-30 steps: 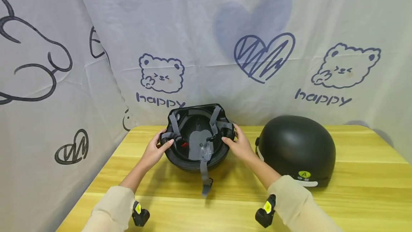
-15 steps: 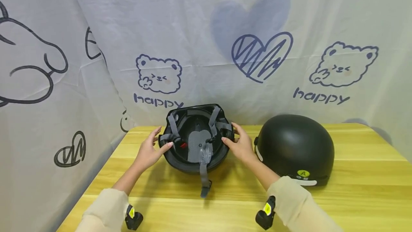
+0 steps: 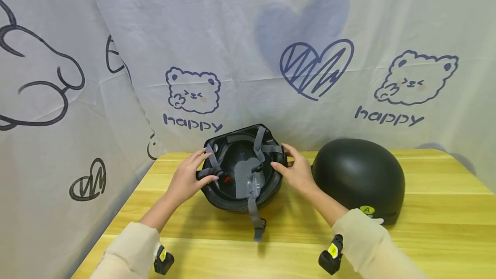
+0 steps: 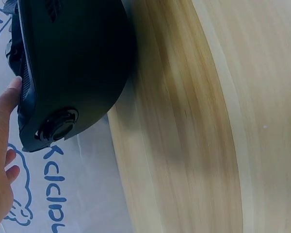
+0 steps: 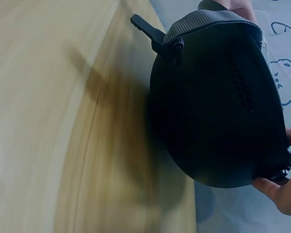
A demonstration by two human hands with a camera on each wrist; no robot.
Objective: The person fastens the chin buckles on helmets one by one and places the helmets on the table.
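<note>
A black helmet (image 3: 230, 203) is turned hollow side toward me in the head view, showing grey straps (image 3: 258, 143) and mesh lining (image 3: 245, 175). One strap end with a buckle (image 3: 260, 227) hangs over its front. My right hand (image 3: 296, 169) grips its right rim, thumb inside and fingers behind. At the left side, my left hand (image 3: 187, 175) touches the strap and inner edge with fairly straight fingers. The left wrist view shows a fingertip (image 4: 14, 83) against the padding and a round vent (image 4: 60, 125) on the shell. The right wrist view shows the shell (image 5: 213, 107) from outside.
A second black helmet (image 3: 358, 175) with a yellow "A" sticker (image 3: 367, 209) sits dome up on the wooden table (image 3: 438, 227), behind my right forearm. A printed cloth (image 3: 248, 55) hangs along the table's back edge.
My left hand moved off the left rim, then came back with its fingers further over the strap. The hollow helmet has tilted and shifted slightly right; my right hand moved with it.
</note>
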